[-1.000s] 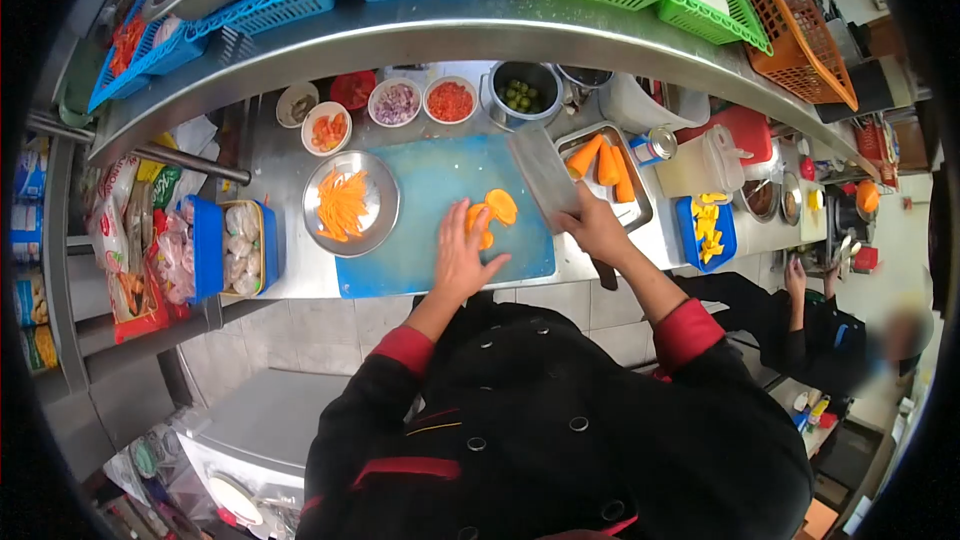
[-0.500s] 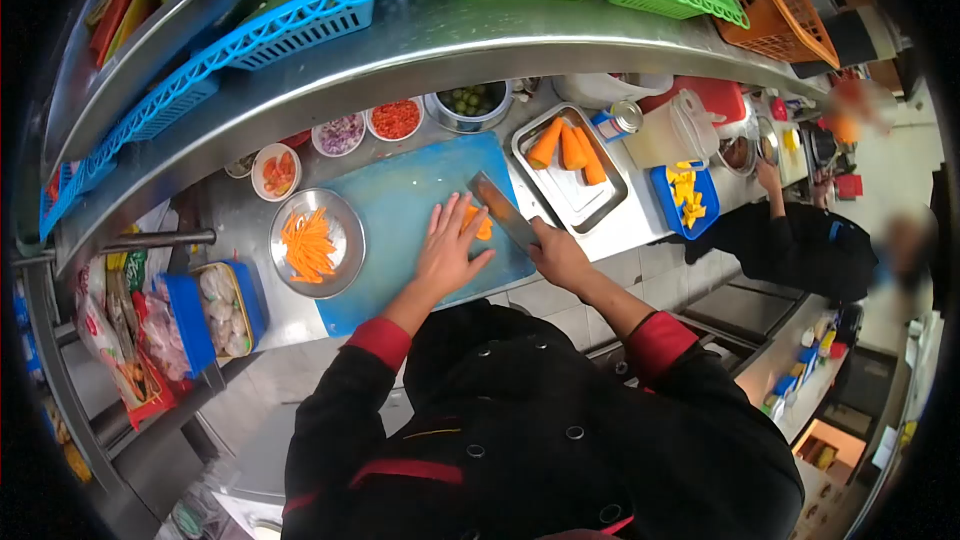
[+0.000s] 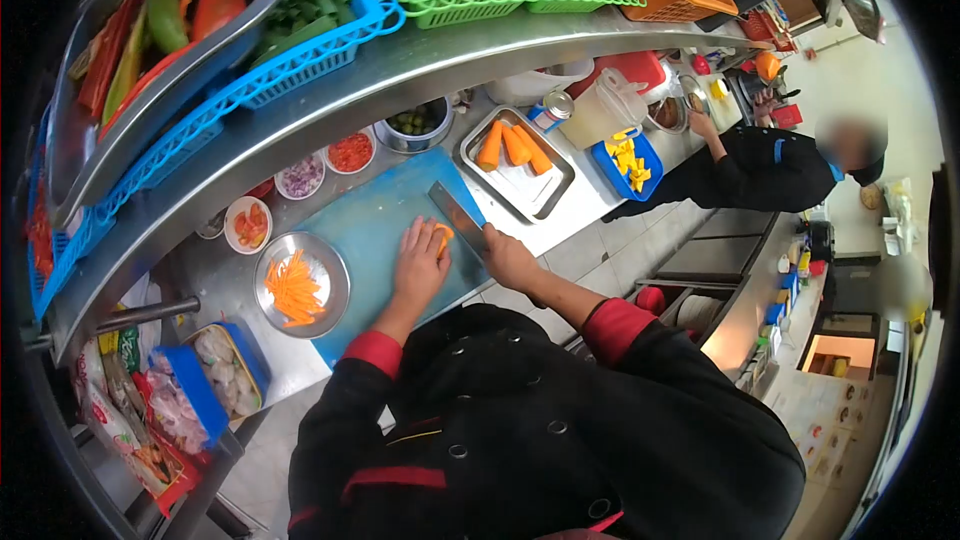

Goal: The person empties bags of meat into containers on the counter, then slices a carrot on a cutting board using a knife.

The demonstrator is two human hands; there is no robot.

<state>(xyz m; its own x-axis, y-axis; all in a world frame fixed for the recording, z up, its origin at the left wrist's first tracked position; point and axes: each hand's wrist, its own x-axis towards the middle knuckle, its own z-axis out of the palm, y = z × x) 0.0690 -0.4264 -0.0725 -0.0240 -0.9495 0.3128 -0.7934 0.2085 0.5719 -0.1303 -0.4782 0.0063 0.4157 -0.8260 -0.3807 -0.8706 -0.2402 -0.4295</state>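
Observation:
On the blue cutting board [image 3: 370, 208], my left hand [image 3: 420, 265] presses down on orange carrot slices [image 3: 444, 236], its fingers together around them. My right hand [image 3: 510, 258] is closed on the handle of a wide cleaver [image 3: 456, 215]. The blade rests at the right of the slices, over the board. Left of the board, a round metal bowl [image 3: 336, 268] holds orange carrot strips [image 3: 293, 290]. Peeled carrots [image 3: 516, 146] lie in a metal tray [image 3: 556, 198] beyond the cleaver.
Bowls of red pieces [image 3: 350, 152], chopped onion [image 3: 299, 177] and tomato [image 3: 248, 225] stand behind the board, near a pot of green items [image 3: 418, 120]. A blue container [image 3: 640, 190] is at right. A steel shelf [image 3: 300, 100] with baskets overhangs. A co-worker [image 3: 770, 165] stands far right.
The view has turned and shifted rightward. The carrot slices, earlier spread apart, are gathered under my left hand. My right hand has brought the cleaver from the tray side to beside them.

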